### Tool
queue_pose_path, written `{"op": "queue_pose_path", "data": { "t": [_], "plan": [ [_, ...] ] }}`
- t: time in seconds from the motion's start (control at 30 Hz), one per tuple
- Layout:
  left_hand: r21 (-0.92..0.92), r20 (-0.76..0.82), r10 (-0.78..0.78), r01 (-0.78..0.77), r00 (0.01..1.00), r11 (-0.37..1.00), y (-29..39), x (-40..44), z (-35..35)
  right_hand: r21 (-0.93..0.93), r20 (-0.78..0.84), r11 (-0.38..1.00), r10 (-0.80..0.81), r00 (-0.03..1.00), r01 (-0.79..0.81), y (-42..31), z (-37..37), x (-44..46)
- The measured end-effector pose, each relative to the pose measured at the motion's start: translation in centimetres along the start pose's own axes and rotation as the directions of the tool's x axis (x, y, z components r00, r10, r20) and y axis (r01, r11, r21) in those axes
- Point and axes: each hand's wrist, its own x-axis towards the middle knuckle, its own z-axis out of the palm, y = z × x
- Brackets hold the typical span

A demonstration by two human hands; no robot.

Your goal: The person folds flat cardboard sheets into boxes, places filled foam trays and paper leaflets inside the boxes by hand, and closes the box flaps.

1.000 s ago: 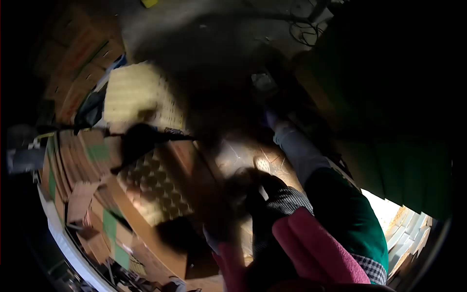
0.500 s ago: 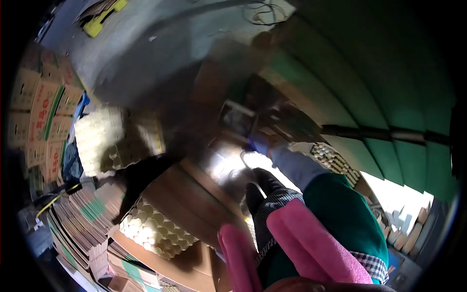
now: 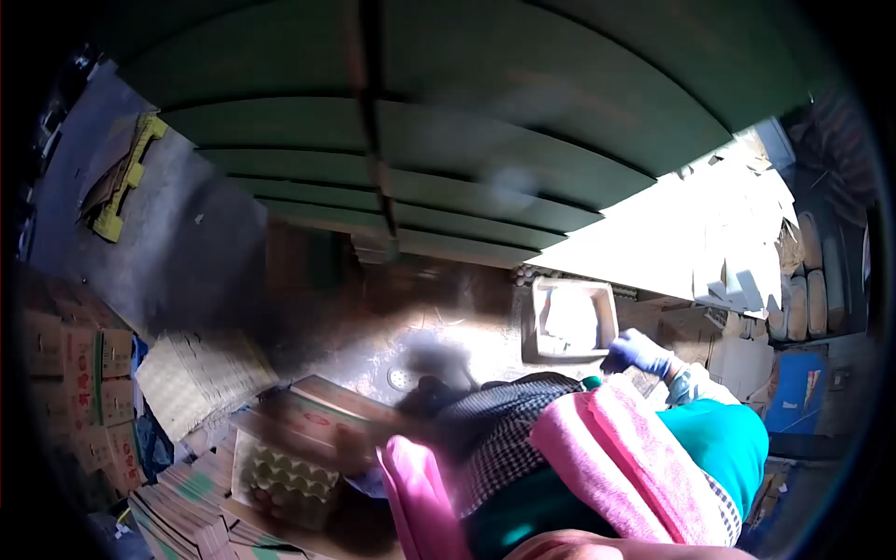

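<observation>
Seen from the head camera, where harsh light washes out the middle, the gloved right hand (image 3: 635, 353) is at the near right corner of a shallow box (image 3: 610, 319), its fingers bunched together; whether they grip the rim or only pass beside it, I cannot tell. Glare hides most of that box's contents. Low on the left, a bluish patch, perhaps the left glove or its cuff (image 3: 371, 483), shows beside an open cardboard carton (image 3: 322, 420) with a moulded egg tray (image 3: 289, 476) inside; that hand's fingers are lost in shadow and blur, so I cannot tell their state. Pink cloth (image 3: 607, 448) covers part of the green sleeve (image 3: 711, 446). Beyond the carton stands a pale stack of trays (image 3: 201, 383), near printed cartons (image 3: 89, 373).
</observation>
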Motion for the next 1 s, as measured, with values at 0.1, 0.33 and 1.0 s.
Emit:
{"op": "queue_pose_path", "data": {
  "t": [0.1,0.33,1.0],
  "plan": [
    [-0.019,-0.072,-0.031,0.03,0.997,0.999,-0.7,-1.1,0.3,0.203,-0.163,0.975,-0.056,0.985,0.089,0.0,-3.8,-0.8],
    [-0.174,-0.585,-0.014,-0.109,0.811,0.979,-0.6,-5.1,-1.0,0.659,-0.14,0.739,-0.067,0.988,0.144,-0.5,-8.4,15.6],
    [-0.689,-0.113,0.107,-0.155,0.988,0.707,17.4,30.6,-8.1,-0.426,0.447,0.635,-0.471,0.76,0.644,-11.9,36.0,45.5]
  ]
}}
